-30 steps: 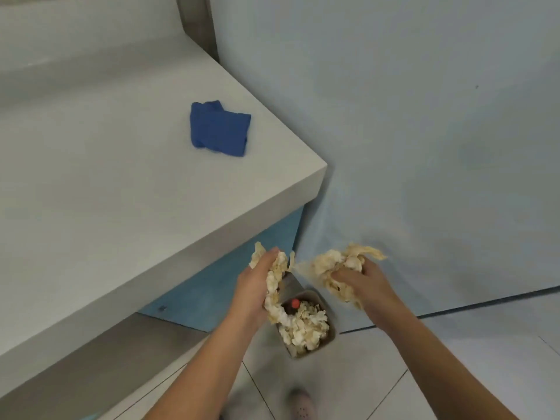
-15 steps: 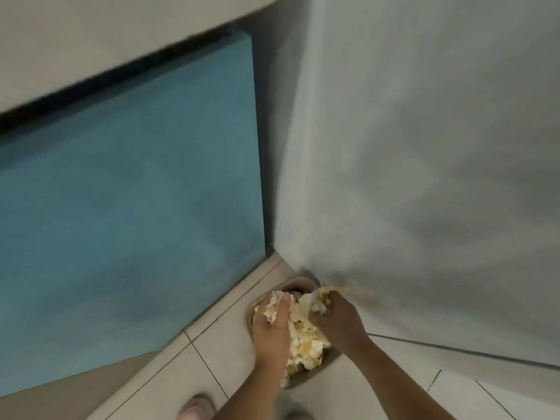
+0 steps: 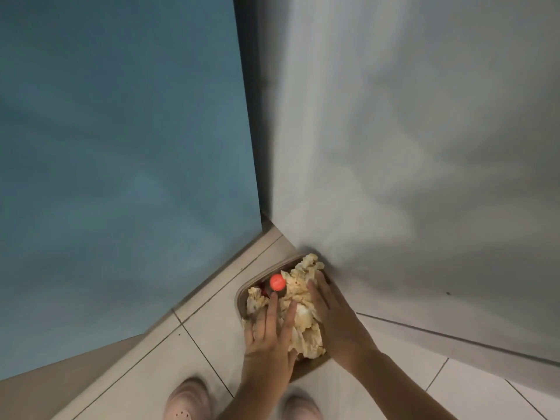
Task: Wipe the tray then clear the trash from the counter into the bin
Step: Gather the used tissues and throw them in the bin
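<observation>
The bin (image 3: 241, 298), a small brown tub, sits on the tiled floor (image 3: 209, 325) in the corner where a blue panel (image 3: 121, 153) meets a grey wall (image 3: 424, 140); it is heaped above its rim with crumpled paper trash (image 3: 298, 294), cream-coloured with orange stains; a round red cap (image 3: 277, 282) shows among the paper at the far side (what it belongs to is hidden under the heap); the left hand (image 3: 269, 338) lies palm down on the near left of the pile, fingers straight and spread, pressing on the paper and clasping nothing; the right hand (image 3: 333, 316) lies flat along the right side of the pile next to the wall, fingers extended onto the paper, likewise gripping nothing; both forearms reach in from the bottom edge; the toes of two pale shoes (image 3: 188, 398) show on the tiles just below the bin, one on either side of the left forearm
</observation>
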{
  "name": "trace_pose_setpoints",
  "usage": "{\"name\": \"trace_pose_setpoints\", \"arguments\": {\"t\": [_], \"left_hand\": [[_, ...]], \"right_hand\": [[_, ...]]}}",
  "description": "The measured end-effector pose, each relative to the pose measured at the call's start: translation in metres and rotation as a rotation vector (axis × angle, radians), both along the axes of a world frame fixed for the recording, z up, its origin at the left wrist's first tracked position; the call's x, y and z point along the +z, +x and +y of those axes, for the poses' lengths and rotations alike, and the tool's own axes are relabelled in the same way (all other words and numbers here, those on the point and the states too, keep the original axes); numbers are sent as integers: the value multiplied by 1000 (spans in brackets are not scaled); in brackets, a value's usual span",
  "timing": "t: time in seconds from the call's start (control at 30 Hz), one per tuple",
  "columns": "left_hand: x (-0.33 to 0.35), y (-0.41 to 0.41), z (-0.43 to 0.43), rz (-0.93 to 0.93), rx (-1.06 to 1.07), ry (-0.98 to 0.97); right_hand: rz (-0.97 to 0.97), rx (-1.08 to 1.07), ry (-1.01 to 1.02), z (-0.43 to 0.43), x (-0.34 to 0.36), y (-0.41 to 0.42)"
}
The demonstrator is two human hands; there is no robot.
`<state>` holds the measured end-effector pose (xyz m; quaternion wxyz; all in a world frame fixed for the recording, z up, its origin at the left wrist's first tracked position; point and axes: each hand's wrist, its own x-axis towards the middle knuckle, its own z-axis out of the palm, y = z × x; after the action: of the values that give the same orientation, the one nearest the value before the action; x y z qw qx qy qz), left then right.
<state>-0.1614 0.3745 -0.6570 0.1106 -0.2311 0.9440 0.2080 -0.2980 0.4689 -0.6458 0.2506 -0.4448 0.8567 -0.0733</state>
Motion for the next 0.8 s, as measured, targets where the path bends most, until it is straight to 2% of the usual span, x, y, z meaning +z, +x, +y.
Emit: {"name": "trace_pose_setpoints", "arguments": {"t": [0.1,0.2,0.27,0.33,0.47,0.53,0.63,0.7,0.8], "left_hand": [[-4,5,11,-70,54,70],[-3,-4,13,-137,93,172],[-2,-15,11,-276,56,227],[-17,-23,8,-308,51,245],[-54,-29,3,-312,66,280],[-57,-34,-2,-363,17,292],[-54,-40,-7,-410,-33,315],[-46,-41,-9,-477,-58,334],[-32,-42,-10,-512,-46,386]], "right_hand": [[16,94,171,3,-6,0],[80,137,232,-1,-26,1],[104,135,229,-7,-37,0],[51,75,247,-18,-33,-2],[84,117,294,-33,-46,-6],[92,147,309,-36,-55,-8],[191,97,227,-43,-62,-13],[193,99,318,-45,-61,-9],[224,80,296,-43,-47,-8]]}}
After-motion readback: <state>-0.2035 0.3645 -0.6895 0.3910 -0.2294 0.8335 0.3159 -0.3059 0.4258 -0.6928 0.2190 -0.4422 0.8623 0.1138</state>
